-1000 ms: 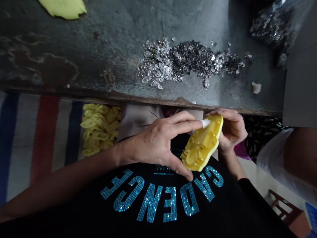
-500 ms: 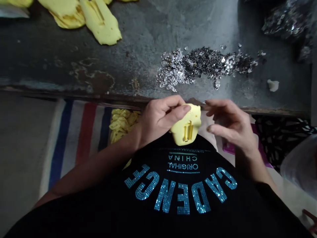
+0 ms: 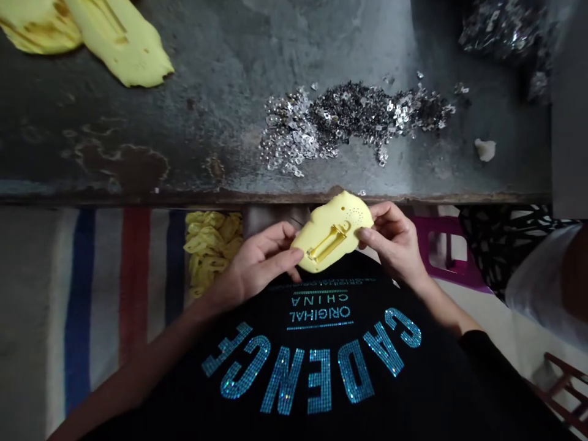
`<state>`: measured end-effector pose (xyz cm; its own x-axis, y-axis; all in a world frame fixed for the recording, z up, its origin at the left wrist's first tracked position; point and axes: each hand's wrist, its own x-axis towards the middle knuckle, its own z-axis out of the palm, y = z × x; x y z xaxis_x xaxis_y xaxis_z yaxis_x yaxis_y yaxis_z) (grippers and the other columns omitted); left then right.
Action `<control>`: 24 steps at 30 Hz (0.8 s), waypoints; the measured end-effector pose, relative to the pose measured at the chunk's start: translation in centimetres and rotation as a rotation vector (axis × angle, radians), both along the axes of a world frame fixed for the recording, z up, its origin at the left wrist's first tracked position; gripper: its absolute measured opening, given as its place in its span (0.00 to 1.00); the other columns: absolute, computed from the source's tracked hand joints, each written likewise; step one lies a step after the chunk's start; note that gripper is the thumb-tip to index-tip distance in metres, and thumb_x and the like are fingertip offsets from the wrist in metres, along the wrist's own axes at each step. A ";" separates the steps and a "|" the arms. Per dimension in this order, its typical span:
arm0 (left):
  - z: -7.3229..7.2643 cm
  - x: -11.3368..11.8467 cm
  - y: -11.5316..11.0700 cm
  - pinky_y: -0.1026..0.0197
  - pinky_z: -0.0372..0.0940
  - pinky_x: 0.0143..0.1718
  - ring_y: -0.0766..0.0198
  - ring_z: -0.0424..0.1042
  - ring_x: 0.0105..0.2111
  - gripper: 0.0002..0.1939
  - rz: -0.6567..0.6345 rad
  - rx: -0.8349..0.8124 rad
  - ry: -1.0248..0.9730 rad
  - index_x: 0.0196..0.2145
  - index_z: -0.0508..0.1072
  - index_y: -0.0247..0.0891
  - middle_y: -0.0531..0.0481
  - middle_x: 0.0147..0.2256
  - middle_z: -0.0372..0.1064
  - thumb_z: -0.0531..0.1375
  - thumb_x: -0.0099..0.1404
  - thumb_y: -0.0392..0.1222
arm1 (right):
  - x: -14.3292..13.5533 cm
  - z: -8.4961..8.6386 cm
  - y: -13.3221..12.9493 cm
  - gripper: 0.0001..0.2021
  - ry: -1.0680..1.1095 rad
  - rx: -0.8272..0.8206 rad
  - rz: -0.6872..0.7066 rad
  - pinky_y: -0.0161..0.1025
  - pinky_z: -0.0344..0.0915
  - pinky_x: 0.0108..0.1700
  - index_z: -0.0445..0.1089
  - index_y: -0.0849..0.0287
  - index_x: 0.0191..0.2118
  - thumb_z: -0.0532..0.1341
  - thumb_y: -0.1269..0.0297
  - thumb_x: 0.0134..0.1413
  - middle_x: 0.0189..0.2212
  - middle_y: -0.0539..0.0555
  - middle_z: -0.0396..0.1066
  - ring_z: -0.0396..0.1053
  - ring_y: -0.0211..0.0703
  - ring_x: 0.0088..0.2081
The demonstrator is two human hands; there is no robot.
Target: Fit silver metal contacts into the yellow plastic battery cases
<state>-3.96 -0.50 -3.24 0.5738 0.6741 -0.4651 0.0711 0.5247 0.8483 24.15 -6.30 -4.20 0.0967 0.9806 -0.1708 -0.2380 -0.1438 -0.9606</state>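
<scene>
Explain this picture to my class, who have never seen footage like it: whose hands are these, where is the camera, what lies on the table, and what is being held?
There is no machine here. The camera sits on a person's head and looks down, so you see their own arms and black shirt from above. The left hand and right hand hold a yellow plastic shell between them, each with a closed grip on one end, just below the table edge. Its slotted inner side faces the camera. On the worn grey table lie a heap of small shiny metal pieces, a small white lump and more yellow shells at the far left. Beside the left arm sits a pile of small yellow parts.
</scene>
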 end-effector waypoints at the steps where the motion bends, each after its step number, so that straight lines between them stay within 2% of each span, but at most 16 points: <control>1: -0.2 -0.1 -0.1 0.63 0.79 0.31 0.62 0.81 0.30 0.14 0.005 -0.001 -0.024 0.43 0.78 0.40 0.48 0.39 0.84 0.76 0.68 0.46 | 0.7 0.2 0.2 0.21 -0.041 0.022 0.048 0.36 0.74 0.32 0.80 0.52 0.46 0.82 0.45 0.59 0.31 0.46 0.80 0.75 0.37 0.29; 2: -0.3 -0.1 -0.1 0.63 0.78 0.30 0.62 0.81 0.29 0.12 0.029 -0.002 -0.063 0.42 0.78 0.41 0.49 0.37 0.84 0.76 0.68 0.44 | 1.5 0.5 0.5 0.21 -0.121 0.055 0.084 0.37 0.75 0.33 0.81 0.52 0.48 0.81 0.44 0.61 0.34 0.47 0.81 0.77 0.39 0.31; 4: -0.5 -0.1 0.1 0.63 0.76 0.25 0.62 0.79 0.26 0.09 0.140 -0.002 -0.168 0.43 0.77 0.44 0.52 0.35 0.83 0.72 0.70 0.43 | 3.2 1.2 1.5 0.16 -0.433 0.159 0.074 0.43 0.77 0.40 0.83 0.50 0.52 0.78 0.48 0.67 0.40 0.51 0.84 0.80 0.43 0.37; 7: -0.1 0.1 0.7 0.63 0.72 0.18 0.62 0.78 0.23 0.07 0.297 0.018 -0.308 0.45 0.76 0.47 0.55 0.35 0.84 0.69 0.71 0.42 | 5.0 1.8 3.5 0.05 -1.048 0.319 -0.040 0.53 0.74 0.54 0.86 0.47 0.48 0.71 0.58 0.74 0.43 0.53 0.85 0.80 0.52 0.46; 9: 0.4 0.4 1.2 0.62 0.72 0.16 0.60 0.80 0.26 0.07 0.347 0.030 -0.324 0.45 0.75 0.47 0.56 0.37 0.84 0.68 0.71 0.41 | 5.3 1.6 4.8 0.05 -1.273 0.374 0.007 0.56 0.71 0.56 0.86 0.47 0.46 0.70 0.60 0.75 0.42 0.53 0.84 0.78 0.55 0.48; 13: 1.5 1.1 1.7 0.62 0.74 0.16 0.58 0.82 0.29 0.07 0.385 0.030 -0.284 0.39 0.74 0.45 0.55 0.35 0.82 0.70 0.69 0.41 | 5.0 0.8 5.6 0.07 -1.347 0.408 0.093 0.54 0.67 0.52 0.85 0.47 0.46 0.68 0.59 0.76 0.40 0.53 0.81 0.75 0.54 0.46; 18: 2.1 2.1 1.8 0.62 0.77 0.18 0.60 0.81 0.23 0.10 0.356 -0.001 -0.282 0.37 0.72 0.42 0.54 0.31 0.81 0.70 0.68 0.45 | 5.3 0.7 4.8 0.06 -1.340 0.441 0.108 0.53 0.64 0.49 0.83 0.49 0.44 0.68 0.59 0.77 0.39 0.53 0.80 0.74 0.54 0.45; 24: 2.5 3.3 1.5 0.61 0.76 0.19 0.58 0.82 0.22 0.17 0.335 -0.060 -0.219 0.38 0.67 0.43 0.53 0.30 0.81 0.72 0.66 0.48 | 5.4 -0.3 4.1 0.04 -1.396 0.470 0.061 0.56 0.66 0.52 0.80 0.48 0.50 0.67 0.60 0.76 0.49 0.56 0.82 0.75 0.57 0.49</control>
<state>-0.62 1.01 -0.74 0.4168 0.8159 -0.4008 -0.2911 0.5375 0.7914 29.51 -2.25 -4.47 -0.1310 0.9267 0.3522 0.8941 0.2639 -0.3618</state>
